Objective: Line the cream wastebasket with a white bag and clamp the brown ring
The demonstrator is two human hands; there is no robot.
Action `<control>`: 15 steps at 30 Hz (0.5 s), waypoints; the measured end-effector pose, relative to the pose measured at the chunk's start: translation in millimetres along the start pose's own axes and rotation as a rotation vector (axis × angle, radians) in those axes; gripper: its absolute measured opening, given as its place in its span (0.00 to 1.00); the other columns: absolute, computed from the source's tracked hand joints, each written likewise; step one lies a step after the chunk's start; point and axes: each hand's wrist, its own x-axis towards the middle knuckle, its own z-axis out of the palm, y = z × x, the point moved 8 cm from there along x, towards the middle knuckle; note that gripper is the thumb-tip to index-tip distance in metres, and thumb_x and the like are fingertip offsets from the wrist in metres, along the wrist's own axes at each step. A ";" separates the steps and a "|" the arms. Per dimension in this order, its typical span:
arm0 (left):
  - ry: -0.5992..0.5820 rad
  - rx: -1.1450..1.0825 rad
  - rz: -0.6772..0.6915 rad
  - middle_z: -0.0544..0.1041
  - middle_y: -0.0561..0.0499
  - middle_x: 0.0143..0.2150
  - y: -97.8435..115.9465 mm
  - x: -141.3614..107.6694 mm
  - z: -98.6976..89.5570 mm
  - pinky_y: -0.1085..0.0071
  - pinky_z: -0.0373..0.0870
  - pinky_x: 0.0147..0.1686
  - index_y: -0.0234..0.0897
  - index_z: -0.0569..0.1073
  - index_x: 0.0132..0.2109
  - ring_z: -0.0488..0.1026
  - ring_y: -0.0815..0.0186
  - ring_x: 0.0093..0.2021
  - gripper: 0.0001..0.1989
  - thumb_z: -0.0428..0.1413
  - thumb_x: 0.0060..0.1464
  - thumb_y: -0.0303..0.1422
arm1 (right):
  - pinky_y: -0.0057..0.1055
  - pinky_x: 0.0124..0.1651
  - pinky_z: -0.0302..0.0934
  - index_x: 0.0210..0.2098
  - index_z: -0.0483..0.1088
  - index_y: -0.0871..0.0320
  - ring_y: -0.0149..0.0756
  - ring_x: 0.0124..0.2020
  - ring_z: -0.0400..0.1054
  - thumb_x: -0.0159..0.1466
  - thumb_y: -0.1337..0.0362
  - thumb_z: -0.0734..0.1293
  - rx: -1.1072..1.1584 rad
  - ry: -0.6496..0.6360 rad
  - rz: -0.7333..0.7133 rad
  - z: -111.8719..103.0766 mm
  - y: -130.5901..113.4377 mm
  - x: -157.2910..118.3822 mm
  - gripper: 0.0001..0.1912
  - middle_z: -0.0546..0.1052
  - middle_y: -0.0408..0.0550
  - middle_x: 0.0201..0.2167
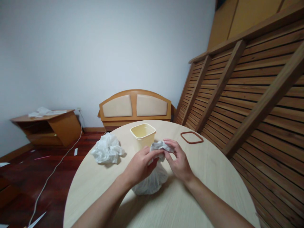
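A white translucent plastic bag rests on the round table, its body bulging below my hands. My left hand is closed around the bag's gathered neck. With bent fingers, my right hand pinches the bunched top of the same bag from the other side. What the bag contains cannot be made out. Just beyond my hands stands a cream plastic bin with an open top. Left of it lies a crumpled white plastic bag. A brown rounded-square ring lies flat to the right.
The round pale table fills the foreground. Slatted wooden panels lean close on its right. Behind it stands a headboard. A low wooden cabinet is at the left, and a white cable trails over the dark red floor.
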 end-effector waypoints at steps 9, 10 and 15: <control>0.068 -0.188 -0.207 0.78 0.43 0.51 -18.2 -1.0 -4.5 0.62 0.73 0.51 0.40 0.71 0.55 0.76 0.58 0.51 0.17 0.54 0.60 0.26 | 0.38 0.50 0.72 0.62 0.56 0.51 0.37 0.45 0.75 0.63 0.66 0.69 0.185 -0.109 0.160 21.8 11.8 -10.6 0.31 0.75 0.53 0.54; 0.073 -0.190 -0.230 0.78 0.43 0.51 -19.0 -1.2 -3.6 0.62 0.73 0.50 0.39 0.72 0.55 0.76 0.58 0.50 0.16 0.55 0.60 0.26 | 0.37 0.50 0.72 0.62 0.56 0.51 0.37 0.45 0.75 0.63 0.67 0.69 0.204 -0.098 0.171 22.4 12.0 -11.2 0.31 0.75 0.52 0.53; 0.068 -0.129 -0.413 0.79 0.45 0.46 -28.3 -5.2 2.3 0.62 0.71 0.47 0.39 0.74 0.49 0.77 0.57 0.46 0.11 0.57 0.60 0.36 | 0.37 0.51 0.68 0.62 0.53 0.50 0.35 0.40 0.74 0.62 0.68 0.68 0.301 -0.078 0.245 24.8 13.0 -11.8 0.32 0.75 0.42 0.37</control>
